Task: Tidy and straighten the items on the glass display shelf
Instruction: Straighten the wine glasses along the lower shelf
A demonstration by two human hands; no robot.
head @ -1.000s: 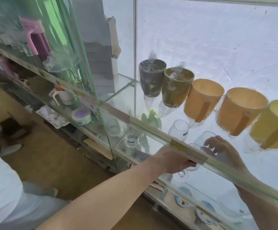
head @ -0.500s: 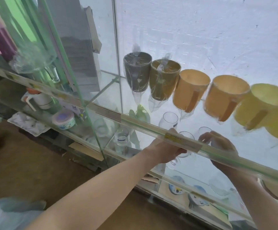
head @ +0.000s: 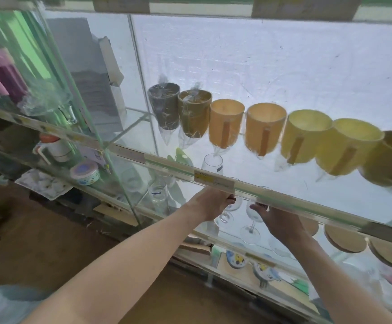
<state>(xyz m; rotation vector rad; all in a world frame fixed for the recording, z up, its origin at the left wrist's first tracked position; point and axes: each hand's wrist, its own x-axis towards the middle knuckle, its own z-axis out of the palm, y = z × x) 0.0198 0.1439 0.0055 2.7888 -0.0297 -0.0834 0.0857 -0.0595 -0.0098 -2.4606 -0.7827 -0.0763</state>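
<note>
Two stemmed wine glasses stand on the glass shelf below the front rail (head: pixel 213 180). My left hand (head: pixel 210 203) reaches in under the rail, its fingers closed on the left wine glass (head: pixel 233 206). My right hand (head: pixel 278 222) grips the bowl of the right wine glass (head: pixel 251 226), whose foot rests on the shelf. Both sets of fingertips are hidden behind the rail. Another wine glass (head: pixel 212 163) stands further back. On the shelf above runs a row of wrapped mugs, from a dark grey mug (head: pixel 164 108) through orange mugs (head: pixel 225 123) to yellow mugs (head: pixel 305 137).
A glass tumbler (head: pixel 158 195) stands left of my hands. Round wooden lids (head: pixel 344 239) lie to the right, and patterned bowls (head: pixel 237 259) sit on the shelf beneath. The left cabinet holds a pink jug (head: pixel 3 76), a white jug (head: pixel 58 148) and a round tin (head: pixel 85 173).
The view has swung up and right, showing more mugs. Both hands have come lower and closer together under the rail. My right hand has dropped from over the glasses to one glass's bowl.
</note>
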